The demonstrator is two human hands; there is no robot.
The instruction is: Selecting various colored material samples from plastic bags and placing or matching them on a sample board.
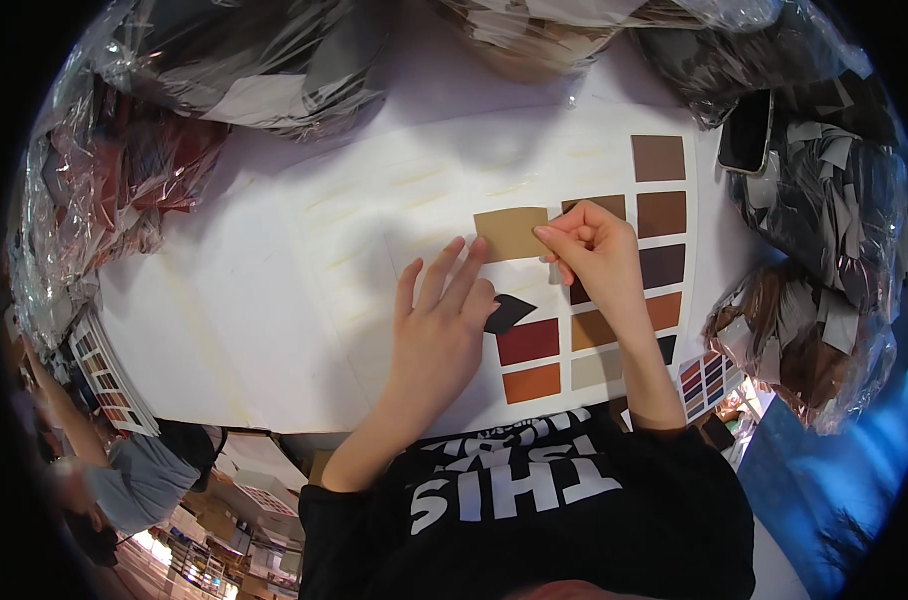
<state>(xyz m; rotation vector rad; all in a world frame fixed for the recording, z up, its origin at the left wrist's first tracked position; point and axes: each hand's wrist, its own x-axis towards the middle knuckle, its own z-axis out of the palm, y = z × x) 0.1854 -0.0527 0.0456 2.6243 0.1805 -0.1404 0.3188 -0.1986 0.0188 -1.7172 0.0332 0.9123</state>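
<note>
A tan rectangular swatch (pixel 512 235) lies on the large white sheet (pixel 264 330). My right hand (pixel 599 250) pinches its right edge between thumb and forefinger, the other fingers curled. At its left edge rest the outstretched fingertips of my left hand (pixel 439 330). A small black swatch (pixel 510 313) sticks out from between that hand's thumb and forefinger, turned cornerwise. Below it sit a dark red swatch (pixel 527 342) and an orange-brown swatch (pixel 531 383). A brown swatch (pixel 606 207) shows partly behind my right hand, which hides others in that column.
Yellowish glue streaks (pixel 419 180) mark the sheet in rows. Clear plastic bags of swatches ring the table, with reddish pieces (pixel 179 160) left and grey ones (pixel 824 200) right. A phone (pixel 746 132) lies at the right. Another person (pixel 139 485) is at lower left beside a swatch card (pixel 109 375).
</note>
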